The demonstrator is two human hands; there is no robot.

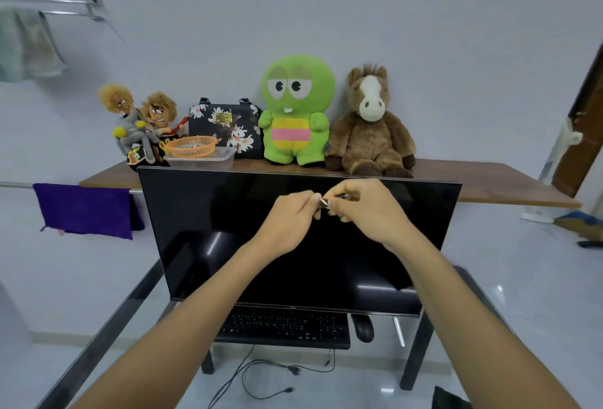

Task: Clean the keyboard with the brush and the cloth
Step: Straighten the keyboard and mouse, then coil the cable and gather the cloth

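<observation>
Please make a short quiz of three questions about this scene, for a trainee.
1. True or false: the brush touches the keyboard.
2. What lies right of the keyboard? A mouse, B cup, C phone.
3. Which hands hold the brush?

Key:
1. False; it is held up before the monitor.
2. A, the mouse.
3. Both: left hand and right hand.

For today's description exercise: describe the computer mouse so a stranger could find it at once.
Start at the big black monitor on the glass desk. Below its bottom edge lies a black keyboard. The mouse sits just right of it: small, rounded, smooth, keyless.
</observation>
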